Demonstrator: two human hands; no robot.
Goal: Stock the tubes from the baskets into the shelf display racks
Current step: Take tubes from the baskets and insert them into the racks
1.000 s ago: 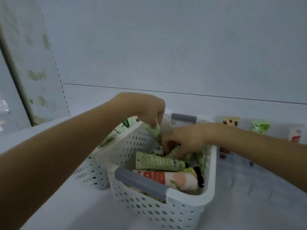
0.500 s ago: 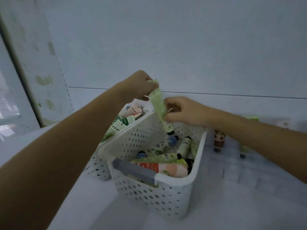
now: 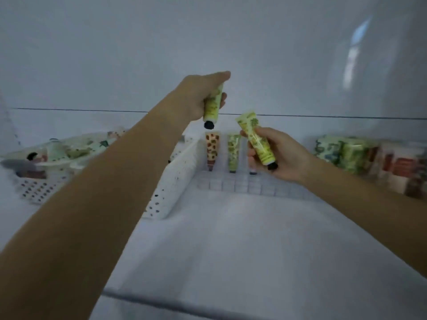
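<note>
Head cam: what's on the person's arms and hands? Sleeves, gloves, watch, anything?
Nothing worn that shows. The left hand and right hand are bare, with no gloves, rings or watch in view. Both forearms are bare right to the frame edge, so no sleeve shows. No markings or cables.

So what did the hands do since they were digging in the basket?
Both hands came up out of the basket and moved right, toward the clear rack. The left hand now holds a green tube, cap down, above the rack. The right hand has picked up a second green tube, held tilted. The baskets stayed on the shelf, and tubes are still standing in the rack.
</note>
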